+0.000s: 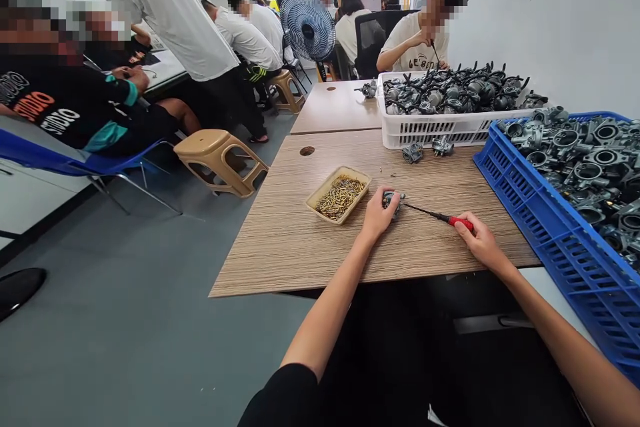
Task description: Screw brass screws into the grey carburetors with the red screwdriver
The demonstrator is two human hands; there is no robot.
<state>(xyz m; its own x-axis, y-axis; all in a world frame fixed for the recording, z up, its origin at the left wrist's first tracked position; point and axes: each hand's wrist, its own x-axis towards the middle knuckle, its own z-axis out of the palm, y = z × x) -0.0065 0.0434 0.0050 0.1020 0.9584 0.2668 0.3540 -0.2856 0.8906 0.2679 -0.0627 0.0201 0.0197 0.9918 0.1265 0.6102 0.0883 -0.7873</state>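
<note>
Left hand (379, 213) pins the small metal carburetor (393, 201), probably heavy, rigid and slippery, while right hand (477, 237) grips the screwdriver (436, 215) by its handle.

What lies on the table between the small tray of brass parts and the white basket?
In the head view, bare wooden table lies between the tray of brass parts and the white basket, with a few tiny specks.

"STUDIO" on black shirt (60, 117)
</note>
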